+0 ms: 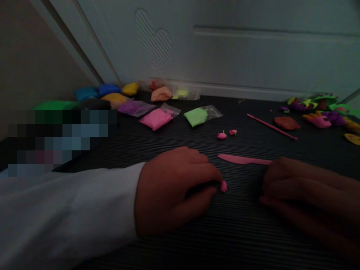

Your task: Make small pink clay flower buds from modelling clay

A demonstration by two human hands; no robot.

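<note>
My left hand point(180, 187), with a white sleeve, reaches in from the left. Its thumb and forefinger are pinched at a small pink clay bud point(223, 186). To the right, my right hand point(298, 183) rests low over the dark surface with its fingers curled; whatever is in them is hidden. A pink plastic knife point(242, 159) lies just beyond, its handle end running out of sight at the right hand's knuckles. Two more pink clay buds with green stems, one bud point(221, 135) and another bud point(233, 132), lie past the knife.
A pink clay packet point(157, 118) and a green clay packet point(197, 116) lie farther back, with several coloured packets behind on the left. A thin pink stick point(271, 126) and a reddish-brown clay piece point(287, 122) are back right, near clay figures point(320, 119). A white panel point(239, 56) rises behind.
</note>
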